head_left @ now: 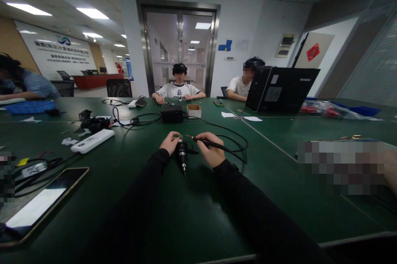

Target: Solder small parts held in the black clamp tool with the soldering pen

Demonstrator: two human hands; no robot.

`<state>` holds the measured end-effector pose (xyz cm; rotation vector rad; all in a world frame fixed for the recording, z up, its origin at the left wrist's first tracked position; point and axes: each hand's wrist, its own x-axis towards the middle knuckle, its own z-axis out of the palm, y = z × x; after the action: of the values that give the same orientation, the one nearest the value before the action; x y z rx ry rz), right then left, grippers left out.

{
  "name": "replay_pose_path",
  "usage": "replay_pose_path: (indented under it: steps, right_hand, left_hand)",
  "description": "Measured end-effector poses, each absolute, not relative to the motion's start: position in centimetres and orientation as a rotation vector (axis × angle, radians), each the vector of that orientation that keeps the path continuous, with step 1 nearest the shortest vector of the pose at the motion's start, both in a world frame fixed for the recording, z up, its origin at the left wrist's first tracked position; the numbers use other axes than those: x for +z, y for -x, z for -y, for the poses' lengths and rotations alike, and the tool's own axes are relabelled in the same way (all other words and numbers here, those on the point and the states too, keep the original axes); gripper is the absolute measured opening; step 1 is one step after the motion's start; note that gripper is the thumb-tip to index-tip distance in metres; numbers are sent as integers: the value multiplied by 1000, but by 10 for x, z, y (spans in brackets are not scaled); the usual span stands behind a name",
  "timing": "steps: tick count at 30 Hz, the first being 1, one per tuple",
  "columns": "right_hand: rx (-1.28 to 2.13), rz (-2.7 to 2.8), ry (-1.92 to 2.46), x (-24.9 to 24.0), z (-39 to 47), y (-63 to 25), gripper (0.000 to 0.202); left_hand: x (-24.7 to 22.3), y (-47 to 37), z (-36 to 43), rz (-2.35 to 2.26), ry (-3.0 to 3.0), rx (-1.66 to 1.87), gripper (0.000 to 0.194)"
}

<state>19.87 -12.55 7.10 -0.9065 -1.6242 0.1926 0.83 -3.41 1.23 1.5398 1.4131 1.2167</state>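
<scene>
My right hand (211,148) is closed around a black pen-like tool (211,143) with a cable, its tip pointing left. The fingers of my left hand (170,143) are pressed together at a small green and red part (180,136), close to that tip. Just below this part, a black tool with a pointed metal end (182,157) lies on the green table, its point toward me. Whether the tip touches the small part cannot be made out.
Behind my hands are a black box (172,114) and a small open carton (194,110). Cable loops (245,148) lie right. A white power strip (93,141) and a phone (46,204) are left. People sit around the table; a hand (391,166) shows at right.
</scene>
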Motion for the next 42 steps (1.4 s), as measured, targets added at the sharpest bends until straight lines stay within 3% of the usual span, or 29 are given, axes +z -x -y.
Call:
replay_pose_path:
  steps: [15, 42]
  right_hand:
    - [144, 1766, 853, 68, 127, -193, 14]
    - [145, 1752, 836, 70, 131, -192, 13]
  left_hand:
    - [11, -13, 41, -1280, -1468, 1396, 20]
    - [9, -12, 38, -1231, -1415, 1380, 19]
